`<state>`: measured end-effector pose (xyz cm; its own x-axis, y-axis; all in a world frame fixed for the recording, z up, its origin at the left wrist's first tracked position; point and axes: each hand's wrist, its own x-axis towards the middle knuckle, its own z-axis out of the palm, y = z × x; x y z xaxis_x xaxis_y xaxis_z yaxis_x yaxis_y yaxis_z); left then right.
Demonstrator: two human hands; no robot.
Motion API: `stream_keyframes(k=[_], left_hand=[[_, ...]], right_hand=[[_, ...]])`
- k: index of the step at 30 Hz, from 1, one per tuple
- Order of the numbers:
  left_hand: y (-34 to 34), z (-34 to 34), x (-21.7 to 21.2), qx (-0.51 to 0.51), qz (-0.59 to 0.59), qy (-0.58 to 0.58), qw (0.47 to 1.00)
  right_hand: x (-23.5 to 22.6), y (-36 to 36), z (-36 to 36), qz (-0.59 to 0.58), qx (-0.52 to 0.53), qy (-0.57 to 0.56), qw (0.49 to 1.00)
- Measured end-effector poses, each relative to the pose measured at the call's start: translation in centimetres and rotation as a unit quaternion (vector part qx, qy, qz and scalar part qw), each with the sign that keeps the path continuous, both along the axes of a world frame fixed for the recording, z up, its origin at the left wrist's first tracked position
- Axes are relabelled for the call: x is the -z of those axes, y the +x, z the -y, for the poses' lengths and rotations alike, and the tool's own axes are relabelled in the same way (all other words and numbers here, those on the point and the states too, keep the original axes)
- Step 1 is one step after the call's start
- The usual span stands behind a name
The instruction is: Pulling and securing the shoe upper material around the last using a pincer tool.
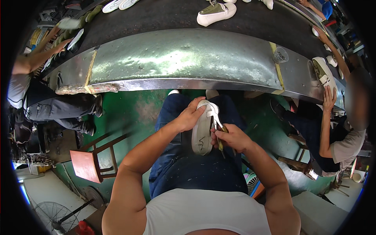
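Note:
Above my lap, my left hand [191, 115] grips a pale shoe [200, 135] near its far end, the fingers wrapped round its left side. Its flat greyish face is turned up and bears a dark scribble at the near end. White strap-like material curls over the far right part. My right hand [235, 138] is closed round a slim hand tool with brassy yellow handles [220, 145], which looks like pincers or pliers. The tool lies against the right edge of the shoe; its working end is hard to make out there.
Ahead runs a dented metal ledge [176, 58] with a dark conveyor belt [156, 21] behind it, carrying a white and olive shoe [216, 15]. A clear cup [280, 55] stands on the ledge. People work at both sides. A wooden stool [87, 166] stands at left.

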<state>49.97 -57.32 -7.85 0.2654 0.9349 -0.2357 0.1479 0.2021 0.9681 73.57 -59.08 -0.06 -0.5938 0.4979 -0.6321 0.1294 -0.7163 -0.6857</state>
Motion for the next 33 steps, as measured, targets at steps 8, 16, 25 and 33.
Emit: stream_keyframes(k=[8, 16, 25, 33], left_hand=[[-0.1, -0.5, 1.1, -0.035, 0.098, -0.026, 0.994], [-2.0, -0.4, -2.9, 0.053, 0.257, -0.148, 0.953], [-0.1, 2.3, -6.6, -0.044, 0.090, 0.108, 0.989], [0.9, 8.5, -6.4, 0.102, -0.067, 0.349, 0.929]], right_hand=[[4.1, -1.0, 0.9, 0.181, -0.062, 0.289, 0.938], [2.3, 0.5, 1.7, 0.295, -0.144, 0.481, 0.813], [-3.1, 3.9, 2.9, 0.128, -0.140, 0.434, 0.881], [2.1, -1.2, 3.2, 0.010, 0.094, 0.434, 0.896]])
